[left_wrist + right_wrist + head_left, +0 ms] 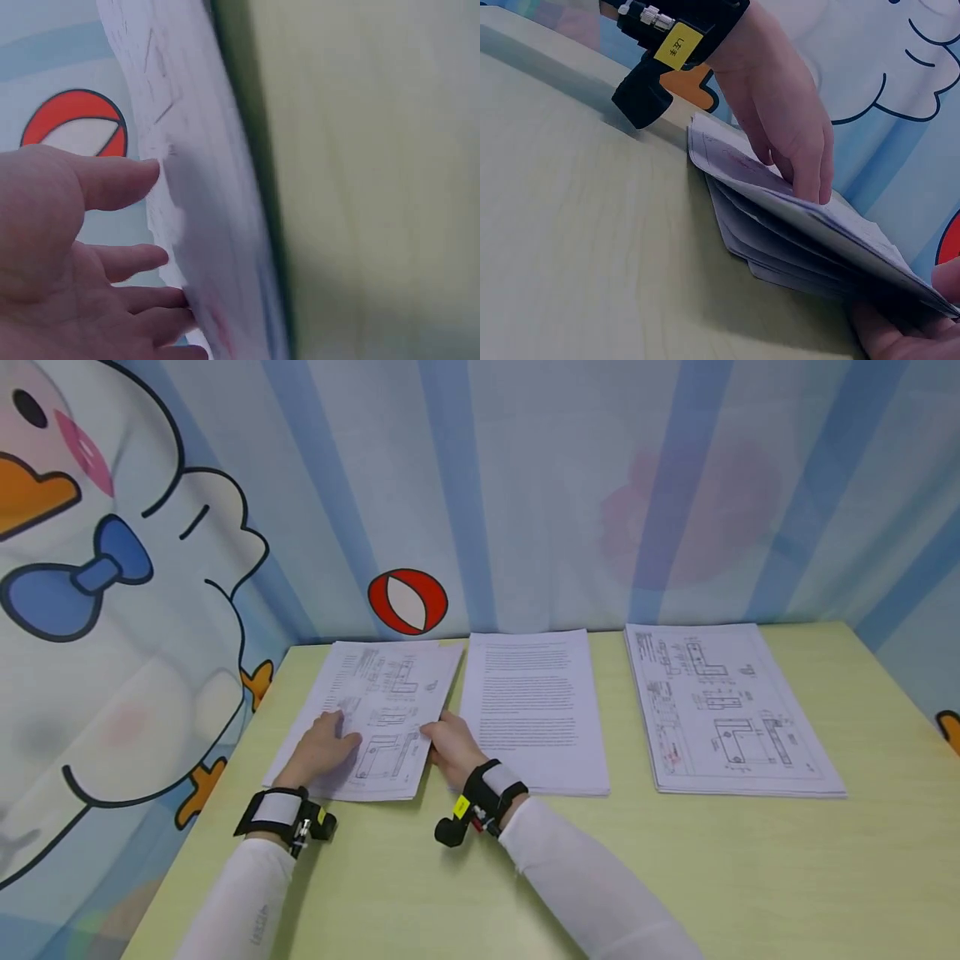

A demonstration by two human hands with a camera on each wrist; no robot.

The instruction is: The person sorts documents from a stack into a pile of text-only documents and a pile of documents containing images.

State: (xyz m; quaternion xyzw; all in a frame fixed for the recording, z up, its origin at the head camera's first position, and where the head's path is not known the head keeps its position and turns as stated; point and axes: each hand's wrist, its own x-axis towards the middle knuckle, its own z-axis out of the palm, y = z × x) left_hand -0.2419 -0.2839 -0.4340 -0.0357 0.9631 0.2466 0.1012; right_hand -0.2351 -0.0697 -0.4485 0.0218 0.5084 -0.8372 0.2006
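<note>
A stack of printed paper sheets (390, 718), its top one bearing technical drawings, lies at the table's left. On its left half rests my left hand (320, 750), fingertips touching the top sheet; in the left wrist view its thumb and fingers stand apart. My right hand (452, 747) grips the stack's right edge, thumb on top and fingers underneath. That edge is raised off the table. In the right wrist view the sheets (802, 225) fan apart at the near side, and the right hand (892, 334) shows only partly at the corner.
A second stack of text pages (528, 710) lies in the middle, close to my right hand. Farther right is a third stack with drawings (731, 710). A printed curtain (540, 493) hangs behind the light yellow-green table (675, 877).
</note>
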